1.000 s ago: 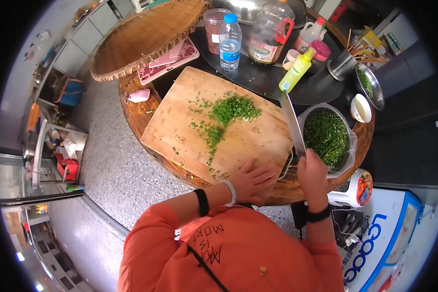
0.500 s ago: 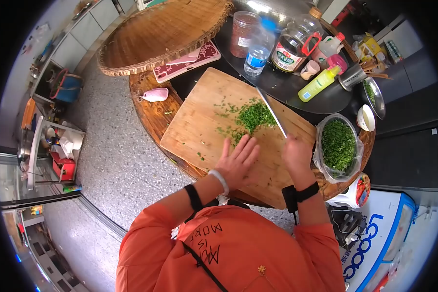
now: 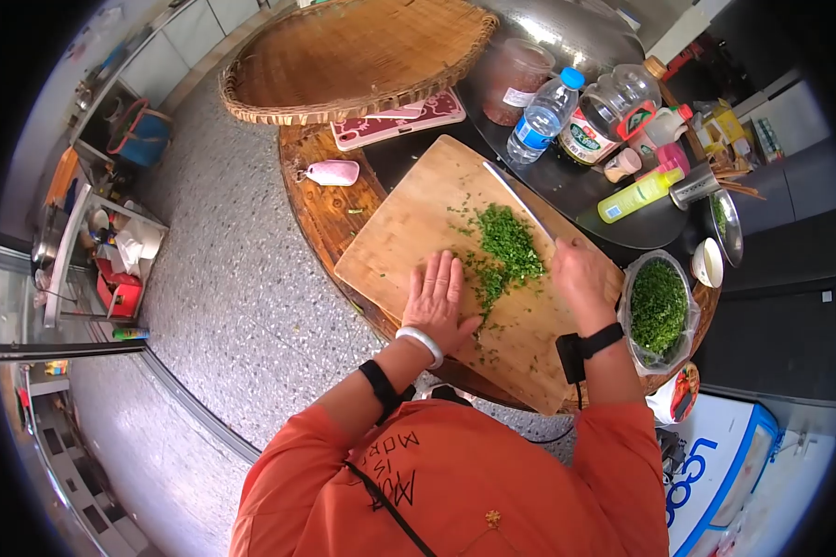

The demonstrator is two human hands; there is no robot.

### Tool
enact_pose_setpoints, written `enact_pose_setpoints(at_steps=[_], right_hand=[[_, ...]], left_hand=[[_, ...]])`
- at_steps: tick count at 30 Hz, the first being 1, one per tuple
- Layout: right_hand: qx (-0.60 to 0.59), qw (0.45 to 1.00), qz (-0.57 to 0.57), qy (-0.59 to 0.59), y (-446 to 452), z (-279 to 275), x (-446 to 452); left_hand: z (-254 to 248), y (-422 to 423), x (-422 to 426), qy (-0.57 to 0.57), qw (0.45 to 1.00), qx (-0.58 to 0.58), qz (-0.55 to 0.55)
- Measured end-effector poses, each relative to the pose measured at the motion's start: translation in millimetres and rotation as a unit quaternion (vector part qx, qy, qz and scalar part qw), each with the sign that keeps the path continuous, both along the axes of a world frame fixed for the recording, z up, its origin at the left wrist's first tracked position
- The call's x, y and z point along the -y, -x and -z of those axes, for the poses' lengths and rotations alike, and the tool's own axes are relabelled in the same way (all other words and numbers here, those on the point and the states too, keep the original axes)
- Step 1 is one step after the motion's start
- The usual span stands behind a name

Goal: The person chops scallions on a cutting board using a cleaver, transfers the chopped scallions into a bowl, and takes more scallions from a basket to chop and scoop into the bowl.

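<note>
My left hand [image 3: 438,304] lies on the wooden cutting board [image 3: 399,218], fingers together but stretched out, just left of the chopped greens [image 3: 511,244]. In my right hand [image 3: 581,277] is the handle of a knife [image 3: 518,198], whose blade runs up and left along the far side of the greens, edge-on to the view. A loose strip of green bits trails from the pile toward the near part of the board. Right of the board stands a lined bowl full of chopped greens [image 3: 658,308].
Behind the board stand a water bottle [image 3: 541,121], a dark sauce bottle [image 3: 593,130] and a yellow-green bottle [image 3: 637,195]. A woven tray [image 3: 358,56] overhangs the far left, above a pink case [image 3: 404,121]. A small white bowl [image 3: 707,264] sits at the right.
The knife has swung from beside the bowl to the far side of the pile. My left hand has moved from the board's near edge to the pile's left. The view has shifted too.
</note>
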State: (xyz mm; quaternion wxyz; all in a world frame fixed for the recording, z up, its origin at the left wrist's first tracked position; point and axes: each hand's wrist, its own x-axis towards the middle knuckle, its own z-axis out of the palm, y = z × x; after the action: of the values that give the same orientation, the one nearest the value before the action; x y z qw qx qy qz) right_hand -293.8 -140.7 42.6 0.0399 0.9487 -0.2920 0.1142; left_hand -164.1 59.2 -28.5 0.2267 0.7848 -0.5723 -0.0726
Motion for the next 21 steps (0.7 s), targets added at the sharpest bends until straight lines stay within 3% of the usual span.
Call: enact_pose_setpoints(at_steps=[2, 6, 8, 10, 12, 14, 16, 18, 21], right_hand=[[-0.04, 0.998, -0.025, -0.045, -0.6, -11.7, -14.5], [-0.005, 0.997, -0.045, -0.063, -14.7, -17.6, -12.7], [0.038, 0.999, -0.039, -0.002, -36.2, -8.5, 5.4], [0.04, 0.998, -0.038, 0.004, -49.3, -3.4, 12.8], [0.04, 0.996, -0.078, 0.006, -48.1, 2.0, 13.4], [0.012, 0.997, -0.076, 0.003, -31.3, 3.6, 2.0], [-0.016, 0.994, -0.08, -0.076, -12.1, -9.5, -15.1], [-0.018, 0.994, -0.071, -0.079, 3.2, -25.3, -24.5], [-0.002, 0.998, 0.027, -0.06, 34.1, -29.2, -32.8]], left_hand=[[0.0, -1.1, -0.3, 0.011, 1.0, -0.008, -0.001], [-8.0, -3.2, -7.7, 0.018, 1.0, 0.006, 0.006], [-14.3, -1.8, -13.5, 0.028, 0.999, 0.019, 0.009], [-22.5, 9.2, -15.1, -0.004, 0.997, -0.042, 0.059], [-20.7, 18.7, -9.6, -0.028, 0.996, -0.028, 0.075], [-17.8, 21.4, 0.2, -0.066, 0.997, 0.015, 0.033], [-19.0, 14.2, 11.6, -0.053, 0.998, 0.017, 0.011], [-20.6, 4.6, 23.5, -0.104, 0.993, 0.054, -0.017], [-28.0, -8.9, 35.1, -0.091, 0.993, 0.071, -0.017]])
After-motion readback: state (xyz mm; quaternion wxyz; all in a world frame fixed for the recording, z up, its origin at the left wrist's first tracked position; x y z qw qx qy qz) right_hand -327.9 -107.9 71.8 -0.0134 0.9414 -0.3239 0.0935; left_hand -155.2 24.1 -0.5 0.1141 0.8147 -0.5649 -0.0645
